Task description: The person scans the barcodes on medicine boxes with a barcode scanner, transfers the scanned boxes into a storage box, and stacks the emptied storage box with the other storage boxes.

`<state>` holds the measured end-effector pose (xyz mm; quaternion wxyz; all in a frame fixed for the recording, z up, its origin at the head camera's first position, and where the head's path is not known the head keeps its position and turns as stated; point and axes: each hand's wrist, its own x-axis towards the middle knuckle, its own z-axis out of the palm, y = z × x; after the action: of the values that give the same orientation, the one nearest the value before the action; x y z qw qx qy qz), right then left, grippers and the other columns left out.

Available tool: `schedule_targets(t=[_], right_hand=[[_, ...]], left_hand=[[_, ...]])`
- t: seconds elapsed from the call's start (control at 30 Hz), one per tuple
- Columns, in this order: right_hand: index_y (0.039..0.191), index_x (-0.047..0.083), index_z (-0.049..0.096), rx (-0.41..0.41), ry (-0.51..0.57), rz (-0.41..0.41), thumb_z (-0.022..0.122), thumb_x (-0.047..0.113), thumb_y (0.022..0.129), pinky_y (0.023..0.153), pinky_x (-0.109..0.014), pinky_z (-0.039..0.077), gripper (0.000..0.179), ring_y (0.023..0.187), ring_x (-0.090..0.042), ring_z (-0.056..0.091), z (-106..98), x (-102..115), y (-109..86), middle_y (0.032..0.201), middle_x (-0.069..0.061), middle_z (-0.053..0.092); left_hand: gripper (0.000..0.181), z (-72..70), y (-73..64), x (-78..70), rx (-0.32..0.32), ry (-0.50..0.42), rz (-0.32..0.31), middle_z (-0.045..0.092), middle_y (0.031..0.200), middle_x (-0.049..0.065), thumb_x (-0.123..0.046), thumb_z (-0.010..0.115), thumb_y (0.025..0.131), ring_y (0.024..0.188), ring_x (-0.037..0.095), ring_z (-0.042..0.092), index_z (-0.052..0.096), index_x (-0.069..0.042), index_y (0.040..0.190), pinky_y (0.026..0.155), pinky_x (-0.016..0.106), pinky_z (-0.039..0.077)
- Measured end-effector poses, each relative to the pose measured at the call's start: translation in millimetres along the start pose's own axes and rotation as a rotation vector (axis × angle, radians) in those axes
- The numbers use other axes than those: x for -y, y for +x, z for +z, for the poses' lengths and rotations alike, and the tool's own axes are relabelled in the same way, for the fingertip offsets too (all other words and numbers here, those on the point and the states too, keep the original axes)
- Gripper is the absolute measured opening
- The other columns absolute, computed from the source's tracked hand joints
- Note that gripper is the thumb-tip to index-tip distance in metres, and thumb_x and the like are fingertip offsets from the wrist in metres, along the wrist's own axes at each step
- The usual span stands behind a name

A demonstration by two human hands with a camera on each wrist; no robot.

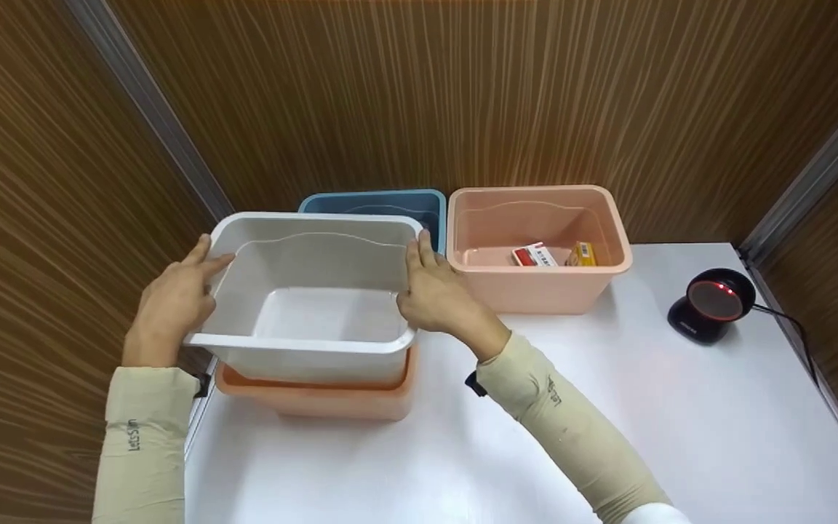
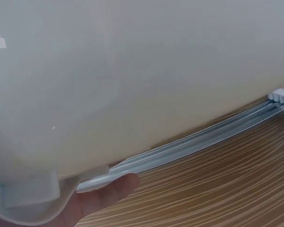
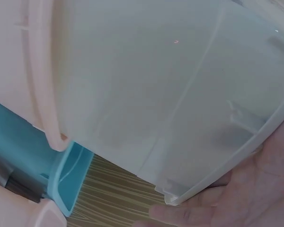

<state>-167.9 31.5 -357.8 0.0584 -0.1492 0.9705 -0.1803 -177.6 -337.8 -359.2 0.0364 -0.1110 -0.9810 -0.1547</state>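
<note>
A white plastic bin is held by its two short sides, one hand on each. My left hand grips the left rim, with one finger reaching over the inner wall. At the other end my right hand holds the right rim, two fingers lying along its back corner. The bin's base reaches down into an orange bin beneath it; whether it touches the bottom is hidden. Inside, the white bin shows only its bare floor. In the right wrist view, the white wall stands beside the orange rim.
Behind, a blue bin is partly covered by the white one. A pink bin beside it contains a red-and-white box and a yellow box. A black scanner-like device with red lights and a cable stands at right. Wood-patterned walls enclose the white table.
</note>
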Motion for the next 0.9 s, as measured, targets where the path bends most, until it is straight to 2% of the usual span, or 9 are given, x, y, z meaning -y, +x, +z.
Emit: schedule_targets(t=[0.13, 0.33, 0.43, 0.6, 0.9], right_hand=[[0.16, -0.002, 0.012, 0.009, -0.032, 0.014, 0.05, 0.028, 0.097, 0.115, -0.057, 0.025, 0.079, 0.146, -0.042, 0.026, 11.9, 0.2, 0.5, 0.167, -0.02, 0.0], [0.16, -0.002, 0.013, 0.019, -0.036, 0.025, 0.047, 0.025, 0.096, 0.108, -0.061, 0.034, 0.077, 0.146, -0.043, 0.026, 30.3, 0.2, 1.6, 0.167, -0.019, 0.002], [0.16, -0.002, 0.014, 0.019, -0.028, 0.037, 0.05, 0.026, 0.096, 0.108, -0.062, 0.034, 0.079, 0.147, -0.044, 0.023, 38.5, -1.8, 2.5, 0.167, -0.019, 0.002], [0.16, -0.002, 0.016, 0.015, -0.025, 0.062, 0.054, 0.029, 0.095, 0.11, -0.064, 0.029, 0.082, 0.149, -0.045, 0.017, 52.4, -5.3, 2.6, 0.166, -0.021, 0.002], [0.16, -0.001, 0.017, 0.033, -0.052, 0.078, 0.054, 0.03, 0.095, 0.11, -0.064, 0.029, 0.081, 0.148, -0.046, 0.019, 73.1, -8.5, 3.6, 0.167, -0.019, 0.002]], left_hand=[[0.067, 15.7, -0.3, 7.8, -0.007, -0.017, -0.002, 0.021, 0.163, 0.023, 0.008, 0.053, 0.087, 0.126, 0.057, 0.043, 0.047, -0.009, 0.152, 0.082, 0.065, 0.045], [0.073, 39.4, -4.3, 19.5, -0.002, -0.062, -0.033, 0.019, 0.163, 0.024, 0.006, 0.054, 0.091, 0.134, 0.056, 0.035, 0.03, -0.009, 0.159, 0.093, 0.068, 0.041], [0.074, 50.7, -5.9, 24.6, 0.008, -0.078, -0.047, 0.018, 0.162, 0.026, 0.005, 0.052, 0.092, 0.135, 0.057, 0.033, 0.027, -0.008, 0.16, 0.096, 0.069, 0.038], [0.071, 68.6, -9.6, 32.8, 0.011, -0.102, -0.063, 0.018, 0.159, 0.033, 0.003, 0.049, 0.094, 0.134, 0.062, 0.031, 0.024, -0.006, 0.16, 0.103, 0.07, 0.031], [0.064, 94.9, -17.5, 44.3, 0.014, -0.126, -0.074, 0.021, 0.157, 0.037, 0.0, 0.044, 0.099, 0.134, 0.06, 0.032, 0.023, -0.002, 0.159, 0.107, 0.067, 0.028]])
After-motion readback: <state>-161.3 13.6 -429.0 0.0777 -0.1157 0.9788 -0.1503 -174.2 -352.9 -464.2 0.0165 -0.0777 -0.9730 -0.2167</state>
